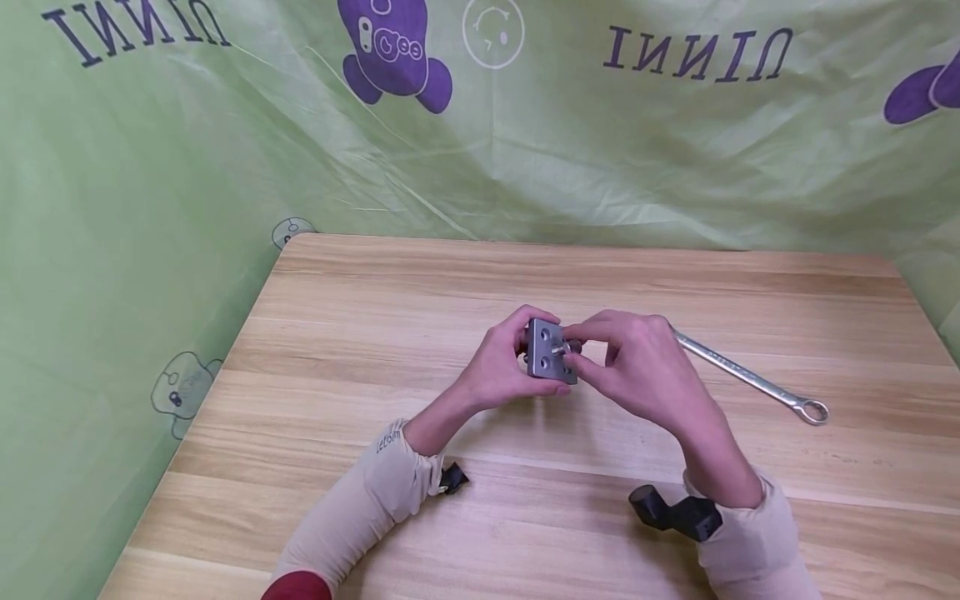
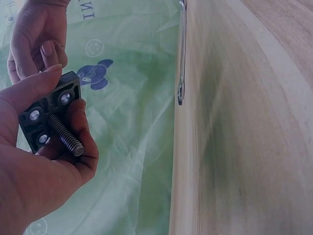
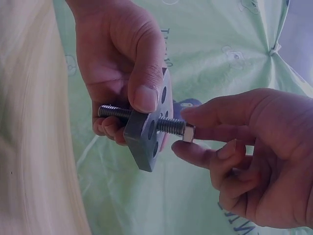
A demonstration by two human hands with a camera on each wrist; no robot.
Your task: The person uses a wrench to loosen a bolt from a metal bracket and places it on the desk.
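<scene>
Bolt [image 3: 169,126] right here between my two hands, over the middle of the table [image 1: 420,283], and it's the right hand [image 1: 645,362] that sits nearer its hex head [image 3: 189,132]: thumb and finger pinch it from opposite sides, gap narrowed down to just that head. Long axis runs sideways, right to left, pointing from my right fingers straight at the plate [image 1: 547,349] and standing about square to its holed face. On the far side a threaded shank [image 2: 66,135] pokes out in line with it; whether that's one piece with the bolt, I can't tell. My left hand [image 1: 504,367] has the plate by its edges, thumb along one, fingers curled around another. Both hands are up off the tabletop, so there's air beneath. Far edge and green curtain [image 1: 637,167] lie beyond, left edge well apart, plenty of room there. Tighter on my right: the wrench [image 1: 750,377] slants away there, one end hidden behind my hand.
</scene>
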